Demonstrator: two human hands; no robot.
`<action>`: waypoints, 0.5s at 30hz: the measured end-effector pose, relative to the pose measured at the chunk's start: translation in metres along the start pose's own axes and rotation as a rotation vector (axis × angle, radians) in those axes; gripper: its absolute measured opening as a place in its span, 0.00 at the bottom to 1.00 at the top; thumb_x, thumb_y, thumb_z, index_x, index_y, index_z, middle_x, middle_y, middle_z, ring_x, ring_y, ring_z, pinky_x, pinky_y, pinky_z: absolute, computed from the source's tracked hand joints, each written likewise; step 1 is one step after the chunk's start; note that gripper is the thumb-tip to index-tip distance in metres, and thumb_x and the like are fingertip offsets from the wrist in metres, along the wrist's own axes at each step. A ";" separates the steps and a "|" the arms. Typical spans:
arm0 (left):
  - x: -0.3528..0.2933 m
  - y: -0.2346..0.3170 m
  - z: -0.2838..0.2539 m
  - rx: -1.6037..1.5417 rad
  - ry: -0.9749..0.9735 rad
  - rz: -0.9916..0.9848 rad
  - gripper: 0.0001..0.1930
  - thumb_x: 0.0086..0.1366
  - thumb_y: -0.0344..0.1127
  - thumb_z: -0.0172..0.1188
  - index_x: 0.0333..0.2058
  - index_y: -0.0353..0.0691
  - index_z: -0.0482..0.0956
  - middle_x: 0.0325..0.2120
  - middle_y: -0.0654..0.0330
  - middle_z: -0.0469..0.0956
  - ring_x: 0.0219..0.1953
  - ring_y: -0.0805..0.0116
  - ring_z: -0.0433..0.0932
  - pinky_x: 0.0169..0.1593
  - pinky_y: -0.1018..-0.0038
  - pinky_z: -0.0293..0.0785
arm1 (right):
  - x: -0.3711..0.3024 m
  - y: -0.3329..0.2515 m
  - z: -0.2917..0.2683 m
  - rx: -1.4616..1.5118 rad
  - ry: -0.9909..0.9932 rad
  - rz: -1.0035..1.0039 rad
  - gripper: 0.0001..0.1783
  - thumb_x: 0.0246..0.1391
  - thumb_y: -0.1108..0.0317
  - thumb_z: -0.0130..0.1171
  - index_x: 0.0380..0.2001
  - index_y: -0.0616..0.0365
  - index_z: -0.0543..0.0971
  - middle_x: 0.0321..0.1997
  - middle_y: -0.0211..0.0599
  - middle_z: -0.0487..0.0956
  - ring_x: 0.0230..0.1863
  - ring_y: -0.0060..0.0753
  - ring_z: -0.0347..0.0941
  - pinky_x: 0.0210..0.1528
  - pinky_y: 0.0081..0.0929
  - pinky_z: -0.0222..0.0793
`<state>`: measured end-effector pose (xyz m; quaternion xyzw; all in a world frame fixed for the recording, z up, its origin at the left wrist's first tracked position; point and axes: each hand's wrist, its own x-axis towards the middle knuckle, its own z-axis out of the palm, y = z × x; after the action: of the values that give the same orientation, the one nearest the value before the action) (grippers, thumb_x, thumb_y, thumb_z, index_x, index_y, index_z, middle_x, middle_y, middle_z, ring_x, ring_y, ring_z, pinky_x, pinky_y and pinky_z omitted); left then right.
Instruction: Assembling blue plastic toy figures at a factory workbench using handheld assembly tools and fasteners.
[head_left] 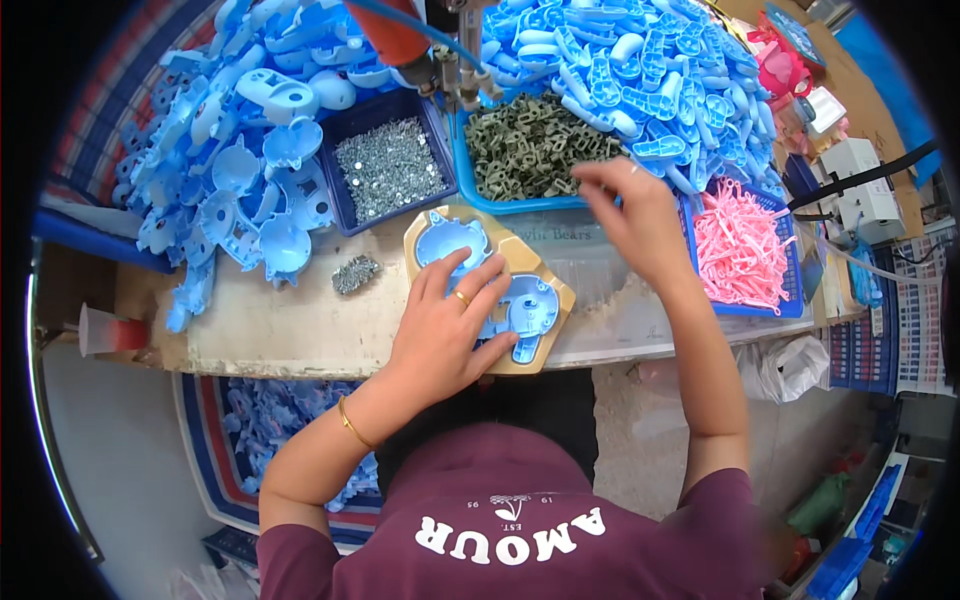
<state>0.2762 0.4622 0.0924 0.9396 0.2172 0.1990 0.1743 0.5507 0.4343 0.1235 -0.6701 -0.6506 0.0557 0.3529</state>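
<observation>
My left hand (pixel 450 315) lies palm down over a tan fixture (pixel 552 352), its fingers spread across the blue plastic parts set in it. One rounded blue shell (pixel 450 237) shows beyond the fingertips, and another blue shell (pixel 532 303) sits to the right of the hand. A gold ring and bracelet are on this hand and wrist. My right hand (pixel 635 220) is raised at the near right edge of a light-blue tray of small olive-green plastic pieces (pixel 535 140). Its fingers are bent and drawn together; whatever is between the fingertips is too small to make out.
A dark blue bin (pixel 341 215) holds small metal pieces, with a small metal heap (pixel 355 274) nearby. Blue plastic shells (pixel 240 165) and blue parts (pixel 655 75) are piled behind. Pink strips (pixel 740 245) fill a basket at right. An orange tool (pixel 390 30) hangs overhead.
</observation>
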 end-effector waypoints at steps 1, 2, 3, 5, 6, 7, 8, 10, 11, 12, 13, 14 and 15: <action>0.001 0.000 -0.001 0.005 0.003 0.006 0.29 0.60 0.47 0.68 0.56 0.37 0.76 0.63 0.55 0.71 0.65 0.43 0.63 0.67 0.51 0.59 | 0.012 0.007 0.003 -0.001 0.008 -0.003 0.13 0.55 0.73 0.65 0.46 0.56 0.84 0.38 0.38 0.80 0.39 0.43 0.78 0.41 0.34 0.74; 0.002 0.000 -0.001 0.031 -0.010 0.006 0.29 0.59 0.46 0.69 0.56 0.39 0.76 0.62 0.57 0.72 0.65 0.45 0.64 0.67 0.51 0.61 | 0.023 0.011 0.008 -0.089 0.043 -0.050 0.13 0.55 0.75 0.64 0.45 0.54 0.84 0.39 0.36 0.80 0.40 0.43 0.78 0.42 0.35 0.74; 0.003 -0.001 -0.003 0.058 -0.026 0.001 0.30 0.58 0.45 0.70 0.56 0.40 0.76 0.62 0.58 0.72 0.65 0.47 0.65 0.67 0.51 0.62 | 0.033 0.015 0.014 -0.172 0.075 -0.097 0.13 0.55 0.76 0.63 0.44 0.52 0.85 0.39 0.35 0.80 0.41 0.43 0.78 0.43 0.35 0.74; 0.009 0.000 -0.006 0.079 -0.034 0.056 0.28 0.59 0.46 0.69 0.55 0.39 0.77 0.61 0.57 0.72 0.65 0.49 0.65 0.68 0.51 0.59 | 0.041 0.031 0.016 -0.289 0.066 -0.172 0.14 0.55 0.77 0.62 0.44 0.51 0.85 0.39 0.35 0.80 0.43 0.43 0.77 0.43 0.35 0.75; 0.010 -0.001 -0.009 0.102 -0.052 0.080 0.26 0.61 0.46 0.67 0.54 0.39 0.77 0.61 0.56 0.72 0.66 0.51 0.65 0.70 0.51 0.57 | 0.046 0.032 0.019 -0.383 0.035 -0.252 0.15 0.55 0.78 0.61 0.44 0.49 0.85 0.39 0.34 0.79 0.44 0.43 0.77 0.44 0.36 0.75; 0.012 -0.002 -0.012 0.103 -0.052 0.081 0.26 0.61 0.46 0.67 0.54 0.39 0.77 0.61 0.56 0.72 0.66 0.51 0.65 0.70 0.51 0.57 | 0.048 0.033 0.020 -0.391 0.030 -0.254 0.13 0.54 0.78 0.62 0.42 0.50 0.85 0.39 0.34 0.79 0.46 0.42 0.76 0.45 0.37 0.75; 0.015 -0.003 -0.015 0.109 -0.047 0.113 0.24 0.61 0.44 0.67 0.53 0.40 0.78 0.60 0.58 0.74 0.65 0.53 0.67 0.70 0.51 0.59 | 0.050 0.033 0.019 -0.394 0.032 -0.254 0.13 0.54 0.78 0.62 0.42 0.50 0.85 0.39 0.34 0.79 0.46 0.42 0.76 0.45 0.37 0.75; 0.021 -0.006 -0.018 0.112 -0.040 0.142 0.22 0.61 0.43 0.68 0.52 0.41 0.79 0.59 0.59 0.75 0.64 0.54 0.68 0.69 0.52 0.61 | 0.050 0.032 0.020 -0.282 0.121 -0.223 0.13 0.54 0.77 0.64 0.41 0.49 0.86 0.40 0.34 0.80 0.44 0.42 0.77 0.45 0.35 0.75; 0.025 -0.007 -0.019 0.078 0.009 0.177 0.20 0.61 0.41 0.67 0.50 0.41 0.79 0.57 0.58 0.77 0.62 0.53 0.71 0.67 0.53 0.64 | 0.050 0.033 0.018 -0.287 0.121 -0.223 0.13 0.54 0.77 0.64 0.41 0.49 0.86 0.40 0.34 0.80 0.44 0.42 0.77 0.45 0.35 0.75; 0.029 -0.009 -0.021 0.047 0.058 0.210 0.18 0.62 0.38 0.67 0.49 0.40 0.79 0.55 0.58 0.78 0.59 0.51 0.74 0.66 0.54 0.66 | 0.049 0.033 0.016 -0.205 0.145 -0.218 0.13 0.55 0.77 0.64 0.42 0.51 0.86 0.41 0.34 0.81 0.44 0.38 0.78 0.45 0.32 0.75; 0.032 -0.010 -0.022 0.047 0.060 0.212 0.18 0.62 0.38 0.67 0.49 0.40 0.79 0.55 0.58 0.78 0.59 0.51 0.74 0.66 0.54 0.66 | 0.048 0.032 0.015 -0.123 0.169 -0.212 0.12 0.55 0.76 0.65 0.43 0.52 0.86 0.43 0.34 0.82 0.44 0.34 0.78 0.44 0.29 0.75; 0.036 -0.011 -0.023 -0.064 0.082 0.135 0.18 0.64 0.36 0.65 0.51 0.39 0.78 0.54 0.57 0.79 0.57 0.52 0.76 0.63 0.57 0.70 | 0.044 0.029 0.013 -0.126 0.171 -0.213 0.12 0.55 0.76 0.65 0.43 0.52 0.86 0.43 0.34 0.82 0.44 0.34 0.78 0.44 0.29 0.75; 0.040 -0.012 -0.022 -0.180 0.102 0.059 0.18 0.65 0.34 0.64 0.54 0.39 0.77 0.53 0.55 0.79 0.54 0.54 0.78 0.60 0.61 0.73 | 0.037 0.024 0.010 0.209 0.093 -0.073 0.12 0.56 0.77 0.65 0.43 0.55 0.86 0.45 0.35 0.82 0.45 0.30 0.78 0.44 0.27 0.75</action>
<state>0.2955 0.4969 0.1184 0.9148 0.1795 0.2703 0.2406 0.5703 0.4746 0.1172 -0.6072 -0.6483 0.0793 0.4524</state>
